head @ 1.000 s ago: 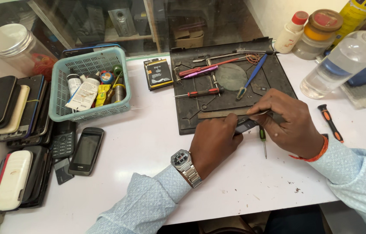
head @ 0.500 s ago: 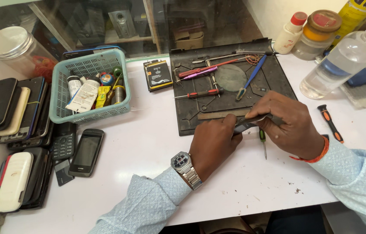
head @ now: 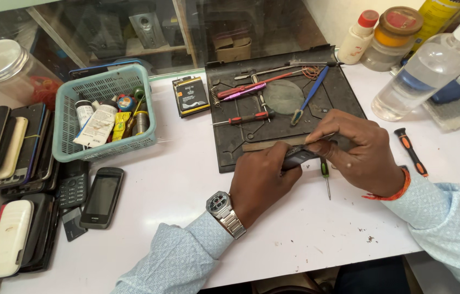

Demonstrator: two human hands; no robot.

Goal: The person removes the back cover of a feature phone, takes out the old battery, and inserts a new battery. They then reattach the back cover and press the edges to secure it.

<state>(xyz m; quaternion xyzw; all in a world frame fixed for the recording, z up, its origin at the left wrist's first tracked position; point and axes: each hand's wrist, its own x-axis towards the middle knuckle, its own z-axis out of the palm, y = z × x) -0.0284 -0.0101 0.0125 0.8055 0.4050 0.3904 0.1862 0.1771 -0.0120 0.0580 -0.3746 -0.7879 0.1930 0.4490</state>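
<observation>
At the near edge of a dark work mat [head: 230,158], the left hand [head: 262,179] grips a small dark phone [head: 298,158] while the right hand [head: 363,152] pinches thin tweezers [head: 322,136] against it, apparently mid-repair; steady, fine prying comes next. Farther left, a teal basket [head: 148,133].

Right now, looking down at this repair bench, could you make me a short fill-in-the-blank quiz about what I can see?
1. The left hand wears a metal ____ at the wrist.
2. Both hands hold a small dark device at the front edge of the black ____.
3. The basket holding tubes and small bottles is coloured ____.
4. The screwdriver lying to the side of the right hand has an orange and ____ handle.

Missing words: watch; mat; teal; black
</observation>
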